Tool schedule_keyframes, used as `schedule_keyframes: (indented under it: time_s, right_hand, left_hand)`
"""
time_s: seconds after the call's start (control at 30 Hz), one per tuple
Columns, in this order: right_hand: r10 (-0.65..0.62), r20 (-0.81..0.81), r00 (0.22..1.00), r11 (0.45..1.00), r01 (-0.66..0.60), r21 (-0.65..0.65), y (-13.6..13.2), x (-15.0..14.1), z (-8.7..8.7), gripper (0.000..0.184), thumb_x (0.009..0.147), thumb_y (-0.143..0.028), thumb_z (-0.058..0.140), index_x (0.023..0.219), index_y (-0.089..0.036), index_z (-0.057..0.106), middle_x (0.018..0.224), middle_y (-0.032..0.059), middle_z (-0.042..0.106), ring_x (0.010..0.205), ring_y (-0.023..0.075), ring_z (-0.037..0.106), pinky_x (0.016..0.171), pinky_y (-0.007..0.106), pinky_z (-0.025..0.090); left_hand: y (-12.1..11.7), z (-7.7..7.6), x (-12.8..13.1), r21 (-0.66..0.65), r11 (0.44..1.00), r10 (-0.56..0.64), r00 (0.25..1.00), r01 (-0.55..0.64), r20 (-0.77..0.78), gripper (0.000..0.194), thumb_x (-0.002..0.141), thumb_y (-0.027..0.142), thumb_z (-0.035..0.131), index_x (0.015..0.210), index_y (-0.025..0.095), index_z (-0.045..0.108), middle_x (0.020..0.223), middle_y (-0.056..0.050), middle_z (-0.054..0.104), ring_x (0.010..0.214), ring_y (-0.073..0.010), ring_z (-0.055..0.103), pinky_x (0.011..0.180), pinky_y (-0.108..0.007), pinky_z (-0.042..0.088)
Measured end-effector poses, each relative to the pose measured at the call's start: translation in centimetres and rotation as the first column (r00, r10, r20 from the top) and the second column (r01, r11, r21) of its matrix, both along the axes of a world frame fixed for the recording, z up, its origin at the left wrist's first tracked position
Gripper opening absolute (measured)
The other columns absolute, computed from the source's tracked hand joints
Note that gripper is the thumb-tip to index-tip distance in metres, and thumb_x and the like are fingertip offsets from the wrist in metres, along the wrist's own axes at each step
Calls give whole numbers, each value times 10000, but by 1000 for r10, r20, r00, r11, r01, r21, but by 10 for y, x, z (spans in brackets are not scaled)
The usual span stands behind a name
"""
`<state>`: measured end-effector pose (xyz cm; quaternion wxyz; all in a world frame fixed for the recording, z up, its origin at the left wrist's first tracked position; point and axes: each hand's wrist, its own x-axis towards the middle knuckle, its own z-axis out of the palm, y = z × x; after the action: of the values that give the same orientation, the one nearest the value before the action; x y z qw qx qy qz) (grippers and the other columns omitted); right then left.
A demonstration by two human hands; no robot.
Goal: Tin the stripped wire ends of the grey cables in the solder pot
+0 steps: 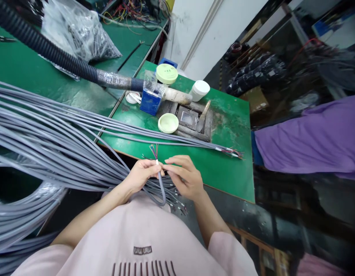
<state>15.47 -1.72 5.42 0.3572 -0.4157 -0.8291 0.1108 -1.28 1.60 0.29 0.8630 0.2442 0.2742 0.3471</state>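
My left hand (144, 173) pinches a grey cable (162, 189) close to its stripped end, at a white band (157, 162). Thin coloured wires (154, 151) fan out upward from that end, and the cable loops down towards my lap. Touching or nearly touching the left fingertips, my right hand (186, 175) has its thumb and forefinger brought together beside the band. Something small and dark shows between the two hands, too small to name. More cable ends with bared wires (181, 209) hang below my hands.
A large bundle of grey cables (65, 153) fills the left; several run across the green table (229, 176). Behind them stand a soldering pot (189, 117), an open round tub (168, 123), a white jar (199, 90) and a ribbed hose (68, 63). Purple fabric (309, 138) is at right.
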Motion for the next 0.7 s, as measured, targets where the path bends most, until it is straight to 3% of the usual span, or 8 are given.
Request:
schedule_keyframes:
  time_s: [0.17, 0.27, 0.33, 0.4, 0.47, 0.53, 0.6, 0.7]
  right_hand:
    - [114, 154, 982, 993, -114, -9, 6, -5, -1, 415, 853, -86, 477, 1190, -294, 604, 1232, 77, 611, 1147, 215, 547, 929, 417, 479]
    - [96, 213, 972, 993, -109, 48, 8, -4, -3, 344, 869, -174, 535, 1183, -296, 602, 1307, 71, 586, 1218, 229, 514, 964, 427, 470]
    - [50, 170, 984, 988, -74, 137, 13, 2, 1, 326, 876, -220, 550, 1189, -298, 598, 1252, 66, 631, 1188, 234, 544, 945, 426, 487]
    - [-43, 93, 995, 975, 22, 222, 24, 12, 9, 331, 878, -226, 554, 1199, -295, 595, 1185, 65, 670, 1129, 241, 584, 923, 435, 499]
    - [-167, 35, 985, 952, 151, 266, 39, 22, 18, 306, 879, -226, 554, 1172, -284, 615, 1123, 66, 694, 1060, 248, 615, 902, 443, 503]
    - [-283, 6, 959, 924, 271, 270, 58, 30, 26, 241, 895, -247, 524, 1100, -265, 650, 1041, 69, 711, 987, 244, 629, 870, 431, 507]
    - [-368, -2, 930, 902, 358, 242, 76, 35, 29, 217, 915, -282, 486, 1026, -245, 669, 970, 74, 708, 935, 232, 628, 846, 407, 507]
    - [-402, 5, 916, 898, 393, 198, 100, 38, 29, 230, 930, -329, 459, 962, -227, 663, 927, 70, 691, 900, 215, 617, 827, 377, 499]
  left_hand:
    - [4, 1, -3, -84, 994, 75, 995, -70, 60, 290, 631, 356, 824, 705, 107, 695, 635, -4, 641, 557, -66, 553, 601, -201, 470]
    - [6, 4, -7, -59, 995, 84, 990, -78, 114, 286, 680, 384, 788, 778, 129, 705, 671, -2, 657, 570, -75, 573, 624, -215, 491]
    - [5, 8, -10, 62, 997, 42, 996, -47, 84, 357, 695, 416, 771, 928, 152, 712, 757, -26, 700, 671, -116, 631, 721, -261, 515]
    - [2, 12, -14, 291, 956, -15, 998, 33, -63, 396, 739, 408, 736, 1055, 173, 691, 902, -64, 729, 842, -165, 665, 843, -307, 499]
    - [1, 16, -19, 574, 804, 15, 960, 156, -281, 318, 810, 364, 670, 1071, 182, 692, 976, -82, 729, 922, -180, 658, 882, -315, 472]
    - [1, 19, -24, 788, 566, 175, 899, 241, -401, 246, 863, 330, 603, 1028, 182, 707, 915, -80, 735, 855, -173, 658, 830, -309, 470]
    - [2, 20, -28, 903, 355, 360, 855, 243, -372, 224, 880, 308, 576, 1000, 174, 709, 822, -73, 731, 769, -168, 652, 777, -310, 471]
    - [5, 17, -31, 963, 185, 547, 793, 198, -268, 207, 875, 268, 582, 1028, 173, 686, 835, -71, 734, 782, -171, 659, 787, -321, 478]
